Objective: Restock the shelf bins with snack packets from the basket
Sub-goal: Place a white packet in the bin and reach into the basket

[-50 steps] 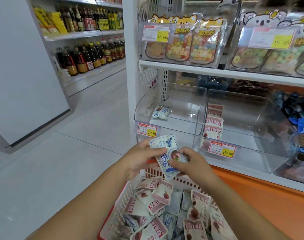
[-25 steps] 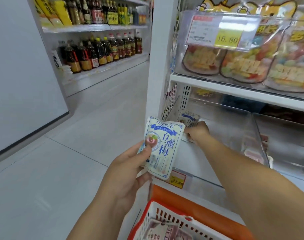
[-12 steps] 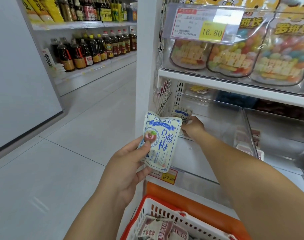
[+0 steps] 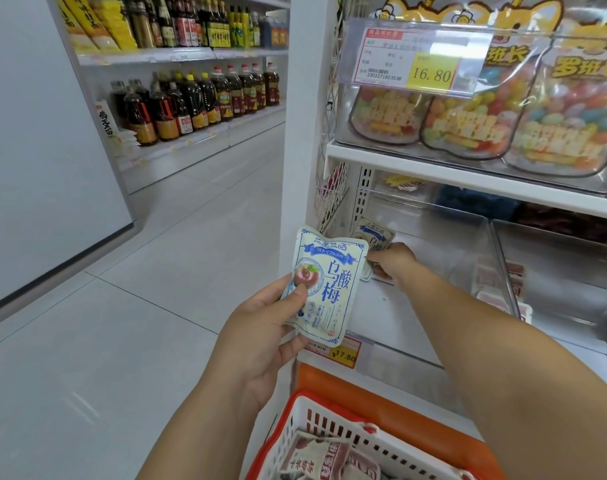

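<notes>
Dark sauce bottles (image 4: 198,102), colourful candy bags (image 4: 468,126), yellow price tag (image 4: 432,73), tiled floor (image 4: 87,341)

Pale grey floor tiles (image 4: 122,341) with thin joints run down an aisle under even, bright light. On the left stands a tall plain grey panel (image 4: 35,150) with a dark strip along its foot. Across the aisle, white shelves (image 4: 177,54) carry 2 visible rows: dark bottles (image 4: 191,102) below, yellow packets (image 4: 98,26) and smaller bottles above. Nearby, a white upright post (image 4: 302,133) meets a white shelf board (image 4: 433,171).
</notes>
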`<move>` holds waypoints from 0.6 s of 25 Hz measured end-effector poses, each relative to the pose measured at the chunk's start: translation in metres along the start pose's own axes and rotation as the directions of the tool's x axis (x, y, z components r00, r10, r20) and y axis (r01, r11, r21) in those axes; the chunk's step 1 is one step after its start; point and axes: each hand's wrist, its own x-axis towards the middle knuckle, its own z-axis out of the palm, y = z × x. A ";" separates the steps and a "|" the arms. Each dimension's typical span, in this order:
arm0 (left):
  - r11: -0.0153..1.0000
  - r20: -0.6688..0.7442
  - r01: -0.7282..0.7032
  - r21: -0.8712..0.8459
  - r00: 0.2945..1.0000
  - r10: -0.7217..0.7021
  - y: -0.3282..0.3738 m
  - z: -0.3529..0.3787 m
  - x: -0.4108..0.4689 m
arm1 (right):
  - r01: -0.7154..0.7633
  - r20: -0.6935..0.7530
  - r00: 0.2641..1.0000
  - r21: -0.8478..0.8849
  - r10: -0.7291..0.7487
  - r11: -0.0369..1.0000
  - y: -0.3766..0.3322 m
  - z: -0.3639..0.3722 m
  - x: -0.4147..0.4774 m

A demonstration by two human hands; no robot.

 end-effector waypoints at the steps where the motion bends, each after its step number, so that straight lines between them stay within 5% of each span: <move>1: 1.000 0.000 0.003 -0.003 1.000 -0.003 0.000 0.000 0.000 | -0.014 0.003 1.000 -0.005 0.015 1.000 0.000 -0.001 0.000; 6: 1.000 0.013 0.005 -0.021 1.000 -0.005 -0.002 0.005 0.001 | -0.098 -0.220 0.972 -0.037 0.088 0.994 -0.016 -0.012 -0.024; 8: 1.000 0.006 -0.010 -0.023 1.000 0.010 -0.001 0.008 0.001 | -0.044 -0.098 0.993 0.193 0.064 0.980 -0.030 -0.020 -0.068; 9: 1.000 0.003 -0.017 -0.025 1.000 0.017 -0.001 0.011 0.000 | -0.047 0.077 0.997 0.310 0.025 0.950 -0.035 -0.027 -0.100; 12: 0.998 0.009 -0.062 0.011 0.998 0.062 -0.001 0.022 0.000 | 0.011 0.509 0.848 0.269 -0.152 0.963 -0.032 -0.040 -0.178; 13: 0.995 0.003 -0.091 0.037 0.996 0.091 -0.002 0.026 0.000 | 0.061 0.532 0.830 0.211 -0.167 0.976 -0.029 -0.043 -0.182; 15: 0.945 -0.071 -0.219 0.243 0.967 0.243 -0.008 0.028 0.003 | 0.045 0.377 0.919 0.195 -0.117 0.980 -0.034 -0.045 -0.166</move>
